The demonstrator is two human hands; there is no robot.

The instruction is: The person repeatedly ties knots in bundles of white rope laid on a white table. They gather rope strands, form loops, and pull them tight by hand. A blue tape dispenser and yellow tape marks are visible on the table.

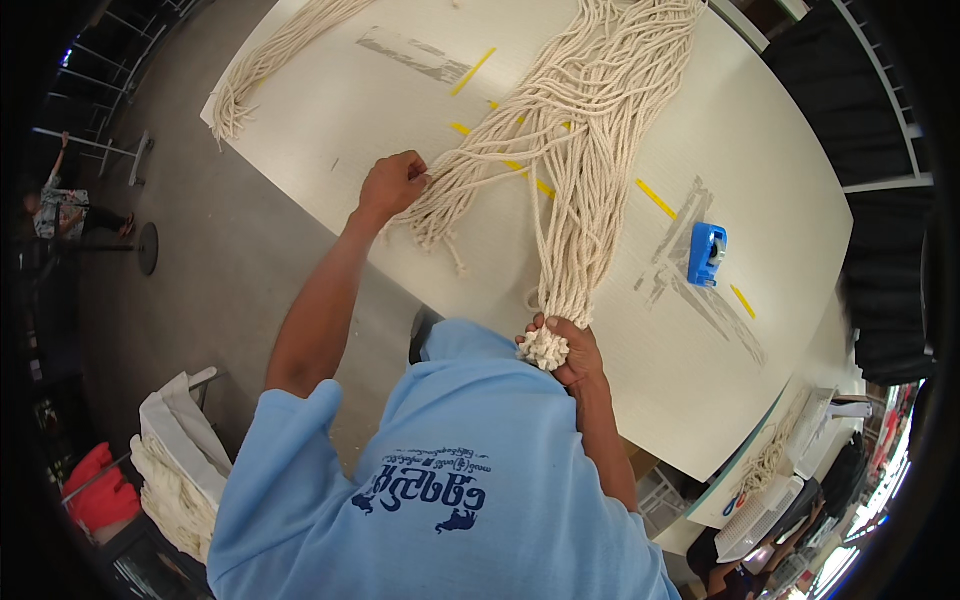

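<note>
A thick bundle of cream twisted cotton ropes runs down the white table toward me. Near the table's front edge my right hand is closed around its gathered end, with the rope tips bunched below the fist. Part of the bundle branches off to the left, its loose ends lying on the tabletop. My left hand is at this branch, fingers curled, at the edge of the strands; whether it pinches a rope is not clear. A blue tape dispenser lies to the right of the bundle.
Another rope bundle lies along the far left edge of the white table. Yellow tape strips mark the tabletop. White plastic baskets, scissors and rope are on a side table at lower right. A person is at far left.
</note>
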